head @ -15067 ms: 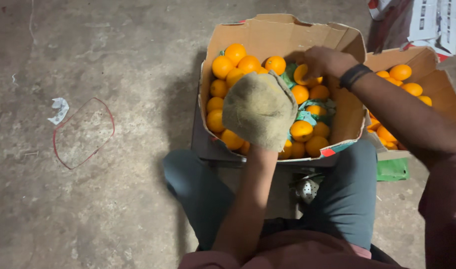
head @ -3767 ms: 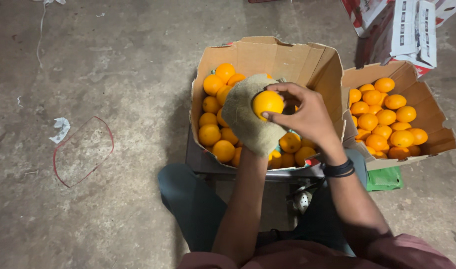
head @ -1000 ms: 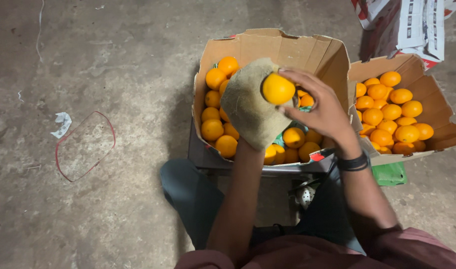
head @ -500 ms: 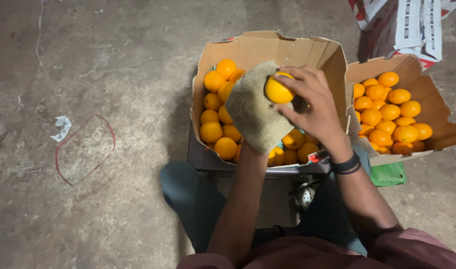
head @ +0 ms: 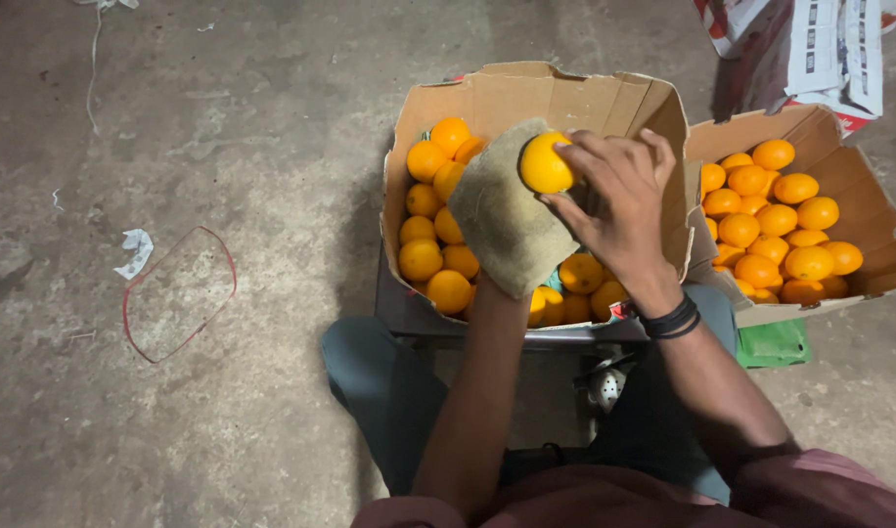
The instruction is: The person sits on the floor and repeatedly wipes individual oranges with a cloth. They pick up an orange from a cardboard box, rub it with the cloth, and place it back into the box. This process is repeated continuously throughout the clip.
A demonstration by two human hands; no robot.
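1. Right hand (head: 619,210) closed on an orange (head: 546,163), fingertips wrapped round its far side, fruit lifted clear of the heap and pressed against the cloth (head: 507,220).
2. Left hand (head: 512,235) hidden under that drab, coarse cloth, draped over palm and fingers like a pad; grip beneath not visible, so cannot tell how far curled. Likely spread as a backing, so the fruit can be rubbed against it.
3. Both hands together above the near box (head: 536,98), so anything dropped falls back among the loose oranges (head: 430,235) inside.
4. Near box: brown cardboard, flaps standing up, set on a low support between the knees, within easy reach of a seated person.
5. Second box (head: 859,196) just to the right, touching the first, also brown card, open and tilted, holding its own oranges (head: 776,220) in a more even layer.
6. Behind it, a white sack (head: 820,49) with dark print and red edging, crumpled against the floor.
7. Green wrapper (head: 773,342) tucked under the second box's near corner.
8. On the concrete at left, a red band (head: 179,293) in a loose loop and a white paper scrap (head: 135,252).
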